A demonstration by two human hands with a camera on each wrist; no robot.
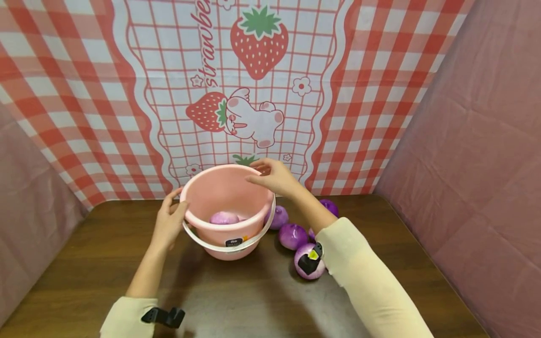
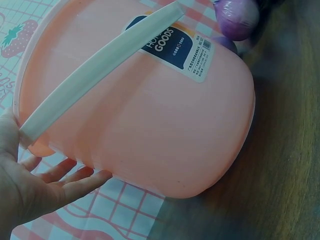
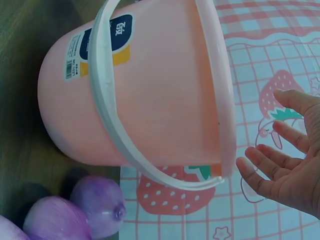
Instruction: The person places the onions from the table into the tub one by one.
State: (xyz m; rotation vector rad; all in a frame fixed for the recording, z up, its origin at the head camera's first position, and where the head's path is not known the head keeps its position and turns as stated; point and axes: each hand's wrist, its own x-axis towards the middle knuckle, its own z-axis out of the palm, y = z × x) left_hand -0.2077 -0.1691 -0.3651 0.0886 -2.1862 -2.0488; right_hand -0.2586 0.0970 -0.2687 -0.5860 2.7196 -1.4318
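A pink plastic bucket (image 1: 230, 234) with a white handle (image 2: 100, 70) stands on the table, its mouth tipped toward me. Inside lies a purple onion (image 1: 224, 218), with part of another just visible over the front rim. My left hand (image 1: 169, 218) holds the bucket's left side, thumb at the rim and fingers along the outer wall. In the left wrist view the thumb's tip is hidden. By the far right rim is my right hand (image 1: 276, 177), fingers spread and loosely bent. The right wrist view shows this hand (image 3: 295, 160) apart from the rim, holding nothing.
Several purple onions (image 1: 293, 236) sit close together on the brown wooden table (image 1: 228, 300), right of the bucket and partly beneath my right forearm. A red checked strawberry cloth (image 1: 372, 94) hangs behind the table. Pink cloth (image 1: 473, 155) closes off the sides.
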